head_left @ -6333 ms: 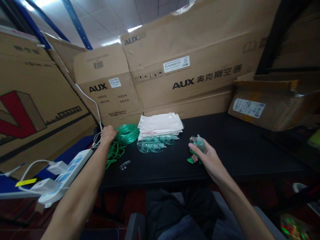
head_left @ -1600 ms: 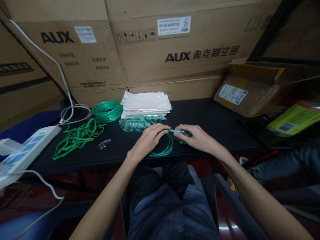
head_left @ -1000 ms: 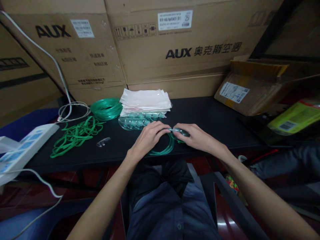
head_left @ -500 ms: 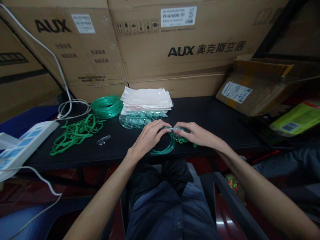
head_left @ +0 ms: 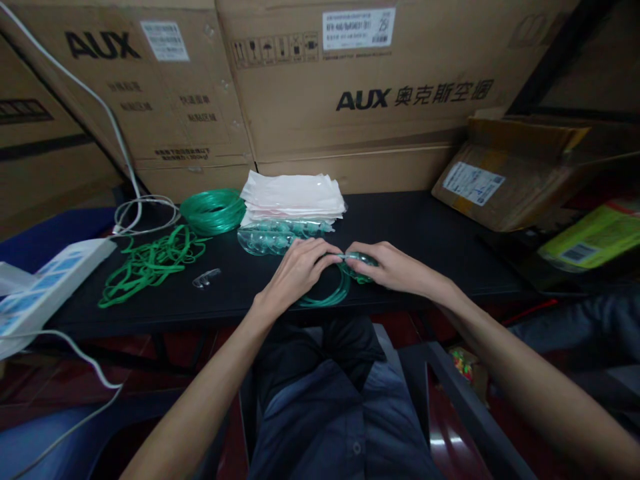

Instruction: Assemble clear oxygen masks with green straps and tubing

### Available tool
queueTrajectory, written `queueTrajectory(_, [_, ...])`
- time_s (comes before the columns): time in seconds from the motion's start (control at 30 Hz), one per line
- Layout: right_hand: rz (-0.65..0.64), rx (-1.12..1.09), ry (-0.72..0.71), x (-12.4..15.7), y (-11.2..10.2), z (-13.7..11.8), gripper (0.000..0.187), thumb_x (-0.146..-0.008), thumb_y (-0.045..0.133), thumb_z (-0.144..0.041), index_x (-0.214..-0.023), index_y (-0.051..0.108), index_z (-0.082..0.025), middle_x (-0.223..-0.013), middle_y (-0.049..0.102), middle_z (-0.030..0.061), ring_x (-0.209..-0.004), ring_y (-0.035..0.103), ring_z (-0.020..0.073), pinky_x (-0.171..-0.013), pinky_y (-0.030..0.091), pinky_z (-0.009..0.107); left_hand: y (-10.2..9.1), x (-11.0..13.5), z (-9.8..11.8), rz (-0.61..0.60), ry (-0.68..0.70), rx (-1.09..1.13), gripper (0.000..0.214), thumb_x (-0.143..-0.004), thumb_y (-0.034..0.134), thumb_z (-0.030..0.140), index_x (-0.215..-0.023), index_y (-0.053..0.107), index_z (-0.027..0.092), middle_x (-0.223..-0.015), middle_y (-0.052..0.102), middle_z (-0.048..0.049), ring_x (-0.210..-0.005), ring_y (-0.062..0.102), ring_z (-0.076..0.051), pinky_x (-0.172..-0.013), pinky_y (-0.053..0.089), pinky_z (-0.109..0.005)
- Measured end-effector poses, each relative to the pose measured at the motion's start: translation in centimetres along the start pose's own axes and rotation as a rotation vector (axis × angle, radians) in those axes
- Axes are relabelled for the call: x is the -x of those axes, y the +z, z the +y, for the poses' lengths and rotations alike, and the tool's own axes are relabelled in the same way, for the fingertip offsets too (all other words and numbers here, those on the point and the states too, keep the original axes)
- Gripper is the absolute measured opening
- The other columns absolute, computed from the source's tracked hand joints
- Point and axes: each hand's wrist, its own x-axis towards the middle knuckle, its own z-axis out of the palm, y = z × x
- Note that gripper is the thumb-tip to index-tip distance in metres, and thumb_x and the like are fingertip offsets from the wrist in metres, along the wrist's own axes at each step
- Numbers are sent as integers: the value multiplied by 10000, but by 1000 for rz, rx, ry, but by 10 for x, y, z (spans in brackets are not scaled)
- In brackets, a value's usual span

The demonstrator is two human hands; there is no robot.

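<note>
While pinching green tubing (head_left: 327, 298) in left hand (head_left: 295, 270), oxygen mask (head_left: 361, 258) in right hand (head_left: 395, 268), seemingly joining both; needs aligned push next.

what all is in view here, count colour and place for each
table: one, black, across the middle
cardboard boxes: several, brown, behind the table
bag stack: one, white, back centre
mask row: several, clear with green, before the bag stack
tubing coil: one, green, left of bag stack
straps: a tangle, green, table's left
power strip: one, white and blue, far left
tube loop: one, green, front edge
held mask: one, clear green, in right hand
left hand: pinching the tube loop's end
right hand: gripping held mask
</note>
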Motion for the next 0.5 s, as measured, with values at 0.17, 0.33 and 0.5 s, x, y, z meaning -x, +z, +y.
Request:
queueTrajectory(0.17, [-47,-142,2,-6,-1,7,335,-994,462,-450,-933,652,-181,-805,635,12,-731,550,162,-727,451,267,0,0,0,10,18,-11,195,-1026,548,337,-1037,689,204,-1053,750,-41,-1003,662,-199,-925,401,-342])
queueTrajectory(0.33, [-43,-193,14,-7,-1,9,346,-983,474,-468,-907,645,-177,-811,623,18,-765,549,172,-742,454,271,-1,0,1,17,16,29,188,-1028,544,323,-1058,687,206,-1058,756,-27,-996,673,-187,-921,389,-332])
queueTrajectory(0.5, [-29,-76,-11,-3,0,4,323,-1011,454,-423,-1019,653,-168,-798,614,7,-700,531,149,-690,424,252,-1,0,1,-3,11,3,196,-1026,550,304,-1085,703,197,-1044,764,-28,-973,677,-188,-913,382,-331])
